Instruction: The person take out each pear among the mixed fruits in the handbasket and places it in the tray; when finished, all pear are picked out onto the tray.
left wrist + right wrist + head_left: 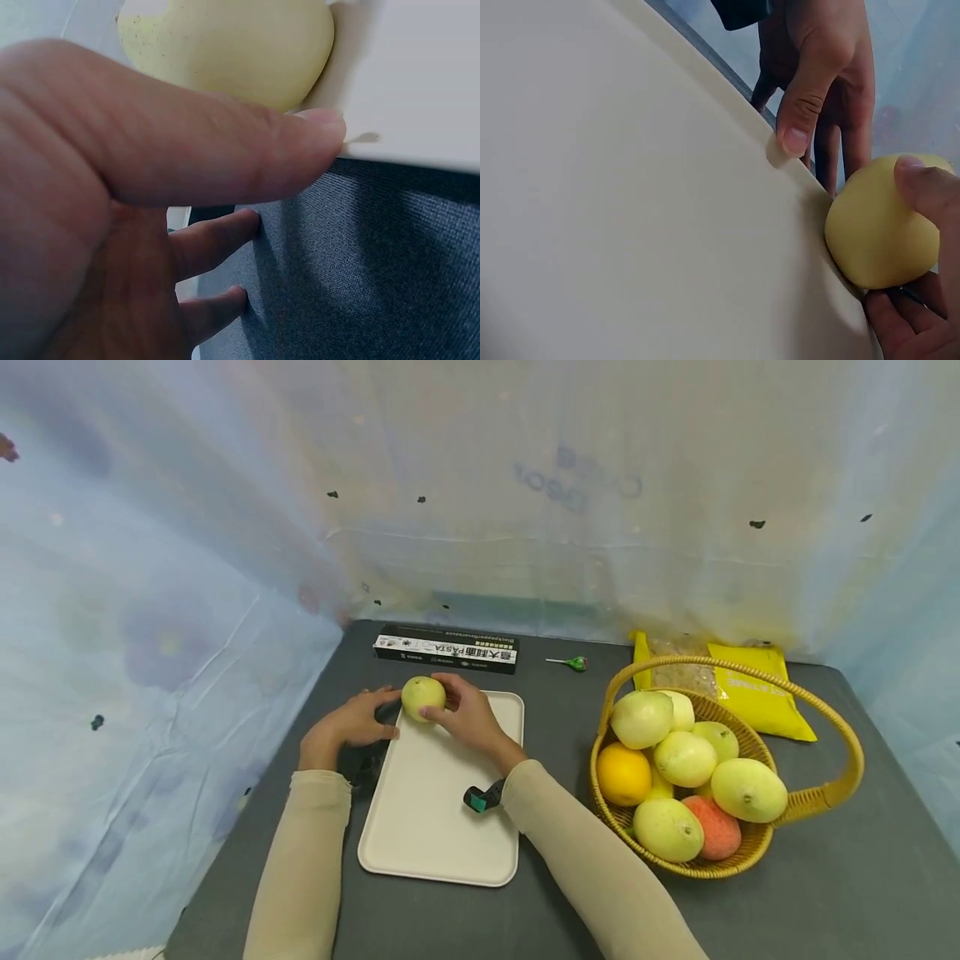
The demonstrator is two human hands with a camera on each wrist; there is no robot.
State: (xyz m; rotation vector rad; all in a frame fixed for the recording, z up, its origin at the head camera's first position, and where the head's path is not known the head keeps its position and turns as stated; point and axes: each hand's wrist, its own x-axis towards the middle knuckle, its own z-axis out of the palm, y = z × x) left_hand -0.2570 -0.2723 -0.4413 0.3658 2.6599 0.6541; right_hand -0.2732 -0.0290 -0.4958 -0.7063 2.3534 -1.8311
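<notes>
A pale yellow-green round fruit (422,697) sits at the far left corner of a white rectangular tray (435,827). My right hand (474,717) grips it, thumb on the near side and fingers behind; in the right wrist view the fruit (881,225) is held between thumb and fingers at the tray rim. Beside the tray's left edge is my left hand (356,720), its thumb (247,146) on the rim and its other fingers spread over the dark table. The left wrist view shows the fruit (232,49) just beyond that thumb; whether they touch I cannot tell.
A wicker basket (757,852) of pale fruits, an orange (624,774) and a reddish fruit (712,828) stands to the right, its tall handle arching up. Behind it lies a yellow bag (757,693). A black pasta box (446,649) and a green-wrapped lollipop (576,663) lie at the back.
</notes>
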